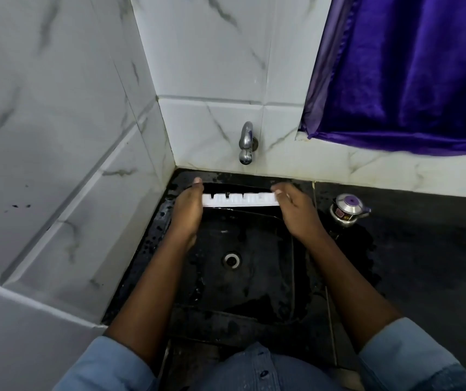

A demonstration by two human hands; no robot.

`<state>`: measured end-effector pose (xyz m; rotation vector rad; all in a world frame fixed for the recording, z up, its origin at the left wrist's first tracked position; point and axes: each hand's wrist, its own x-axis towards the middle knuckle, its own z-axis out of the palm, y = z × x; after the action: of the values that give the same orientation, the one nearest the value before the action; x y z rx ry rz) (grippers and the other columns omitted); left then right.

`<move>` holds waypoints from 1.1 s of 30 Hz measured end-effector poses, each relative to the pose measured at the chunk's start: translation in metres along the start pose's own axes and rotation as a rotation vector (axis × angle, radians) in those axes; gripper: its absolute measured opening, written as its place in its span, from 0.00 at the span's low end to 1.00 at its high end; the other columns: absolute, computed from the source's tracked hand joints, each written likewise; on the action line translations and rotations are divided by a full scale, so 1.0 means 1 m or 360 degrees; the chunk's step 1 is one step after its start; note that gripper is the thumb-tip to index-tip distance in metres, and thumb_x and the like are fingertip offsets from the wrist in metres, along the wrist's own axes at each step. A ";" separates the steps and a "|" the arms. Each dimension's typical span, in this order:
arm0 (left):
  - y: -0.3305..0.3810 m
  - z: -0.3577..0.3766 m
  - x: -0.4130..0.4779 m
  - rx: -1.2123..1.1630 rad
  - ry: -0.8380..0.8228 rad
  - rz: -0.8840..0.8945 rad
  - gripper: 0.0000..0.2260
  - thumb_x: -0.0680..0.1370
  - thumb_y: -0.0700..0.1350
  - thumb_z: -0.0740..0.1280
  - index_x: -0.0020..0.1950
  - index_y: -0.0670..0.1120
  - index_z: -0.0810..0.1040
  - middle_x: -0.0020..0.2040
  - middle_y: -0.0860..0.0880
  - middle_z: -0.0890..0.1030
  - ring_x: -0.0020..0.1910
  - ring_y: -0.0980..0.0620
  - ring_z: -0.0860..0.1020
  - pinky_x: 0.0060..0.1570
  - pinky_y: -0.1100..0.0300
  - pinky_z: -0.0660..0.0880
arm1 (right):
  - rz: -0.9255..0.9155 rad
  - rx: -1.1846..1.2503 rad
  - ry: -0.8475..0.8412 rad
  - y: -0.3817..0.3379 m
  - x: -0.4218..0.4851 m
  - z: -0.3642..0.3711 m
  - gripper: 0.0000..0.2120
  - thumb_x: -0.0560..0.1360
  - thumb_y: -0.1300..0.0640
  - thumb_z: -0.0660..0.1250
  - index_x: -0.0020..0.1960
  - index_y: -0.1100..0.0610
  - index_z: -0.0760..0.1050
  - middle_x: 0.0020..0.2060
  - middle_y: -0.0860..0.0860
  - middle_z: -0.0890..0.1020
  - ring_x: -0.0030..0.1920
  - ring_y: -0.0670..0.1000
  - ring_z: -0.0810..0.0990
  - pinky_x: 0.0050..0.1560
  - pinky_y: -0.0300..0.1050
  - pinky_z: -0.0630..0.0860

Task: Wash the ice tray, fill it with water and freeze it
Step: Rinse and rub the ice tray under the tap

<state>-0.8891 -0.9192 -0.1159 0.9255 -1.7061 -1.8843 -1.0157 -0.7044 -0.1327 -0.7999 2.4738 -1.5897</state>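
Observation:
A white ice tray (238,200) is held level over the far end of the black sink (254,280), just below the steel tap (246,143) on the tiled wall. My left hand (188,206) grips the tray's left end, thumb on top. My right hand (293,206) holds its right end with the fingers curled over the edge. I see the tray side-on, so its compartments are mostly hidden. No water stream shows from the tap.
A drain (231,260) sits in the sink's wet middle. A small steel pot with a purple knob (349,208) stands on the dark counter (423,249) to the right. White marble tiles close off the left side. A purple curtain (412,71) hangs at the upper right.

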 end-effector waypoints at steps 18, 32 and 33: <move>0.005 -0.004 -0.014 -0.0102 -0.0049 0.0216 0.18 0.87 0.57 0.59 0.65 0.48 0.82 0.61 0.51 0.86 0.61 0.57 0.83 0.65 0.58 0.77 | -0.0231 -0.0358 -0.0002 0.000 -0.003 -0.004 0.12 0.87 0.55 0.59 0.61 0.56 0.80 0.55 0.51 0.85 0.55 0.51 0.82 0.56 0.46 0.76; -0.019 -0.027 0.002 0.0336 -0.0585 0.0101 0.19 0.85 0.59 0.57 0.76 0.63 0.73 0.72 0.53 0.79 0.73 0.52 0.75 0.73 0.53 0.73 | 0.0476 -0.0161 -0.0075 0.027 0.004 -0.008 0.11 0.79 0.50 0.64 0.47 0.49 0.85 0.44 0.47 0.86 0.48 0.54 0.85 0.55 0.61 0.83; -0.029 -0.032 0.007 0.0591 -0.0612 0.0168 0.21 0.83 0.67 0.57 0.76 0.70 0.70 0.74 0.55 0.77 0.76 0.50 0.71 0.78 0.47 0.67 | 0.0526 -0.0145 -0.0117 0.036 0.002 -0.006 0.11 0.77 0.48 0.63 0.46 0.48 0.84 0.42 0.47 0.86 0.47 0.55 0.86 0.53 0.63 0.84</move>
<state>-0.8671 -0.9422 -0.1463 0.6040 -2.3414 -1.7923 -1.0327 -0.6889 -0.1615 -0.4199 2.4812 -1.3186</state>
